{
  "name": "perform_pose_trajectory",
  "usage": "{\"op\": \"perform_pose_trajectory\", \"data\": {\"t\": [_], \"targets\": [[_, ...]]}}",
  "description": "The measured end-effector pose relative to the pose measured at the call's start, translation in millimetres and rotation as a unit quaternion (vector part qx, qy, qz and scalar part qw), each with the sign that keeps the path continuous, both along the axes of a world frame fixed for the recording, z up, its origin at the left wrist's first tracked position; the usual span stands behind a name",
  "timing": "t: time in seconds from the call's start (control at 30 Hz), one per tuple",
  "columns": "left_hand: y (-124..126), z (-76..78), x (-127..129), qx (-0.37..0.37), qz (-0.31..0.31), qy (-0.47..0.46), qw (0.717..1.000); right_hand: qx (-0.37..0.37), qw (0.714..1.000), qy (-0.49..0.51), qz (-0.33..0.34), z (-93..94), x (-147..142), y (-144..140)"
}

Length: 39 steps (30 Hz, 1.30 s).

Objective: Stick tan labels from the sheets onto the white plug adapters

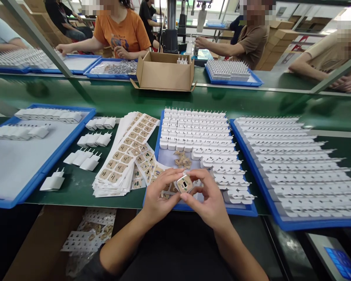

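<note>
Between my two hands I hold a white plug charger, its face with a tan sticker and dark port openings turned up toward me. My left hand grips it from the left with fingers and thumb. From the right, my right hand closes on it with the thumb at its lower edge. Beneath them is a blue tray with rows of white chargers, prongs pointing up, and a small heap of tan sticker pieces. Sheets of tan stickers lie left of my hands, one strip reaching under my left hand.
On the left, a blue-rimmed tray holds two rows of chargers, with loose chargers beside it. Another full tray stands at right. Across the green conveyor are an open cardboard box and several people at work. Sticker waste lies below the table.
</note>
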<state>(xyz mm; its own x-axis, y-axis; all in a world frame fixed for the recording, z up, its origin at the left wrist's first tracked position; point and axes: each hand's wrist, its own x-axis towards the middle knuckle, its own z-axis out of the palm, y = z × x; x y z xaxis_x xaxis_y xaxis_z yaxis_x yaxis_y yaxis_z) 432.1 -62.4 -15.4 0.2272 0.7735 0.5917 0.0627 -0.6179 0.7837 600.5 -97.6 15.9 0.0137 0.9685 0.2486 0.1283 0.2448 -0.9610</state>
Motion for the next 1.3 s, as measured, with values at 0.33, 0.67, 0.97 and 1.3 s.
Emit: {"op": "perform_pose_trajectory", "data": {"t": [0.33,0.67,0.97,1.3], "targets": [[-1.4,-8.5,3.9,0.018,0.003,-0.018,1.0,-0.036,0.987,0.153,0.028,-8.6,-2.6,2.9],[0.4,-7.6,12.5,0.103,0.028,-0.013,0.994,-0.042,0.977,0.21,-0.009,-11.6,-18.9,3.2],[2.5,-2.9,10.2,0.162,0.059,0.03,0.985,-0.041,0.97,0.241,0.007,-14.8,-16.4,4.0],[3.8,-4.1,8.4,0.164,0.038,0.02,0.986,-0.05,0.958,0.282,0.017,-14.9,-17.0,2.6]]}}
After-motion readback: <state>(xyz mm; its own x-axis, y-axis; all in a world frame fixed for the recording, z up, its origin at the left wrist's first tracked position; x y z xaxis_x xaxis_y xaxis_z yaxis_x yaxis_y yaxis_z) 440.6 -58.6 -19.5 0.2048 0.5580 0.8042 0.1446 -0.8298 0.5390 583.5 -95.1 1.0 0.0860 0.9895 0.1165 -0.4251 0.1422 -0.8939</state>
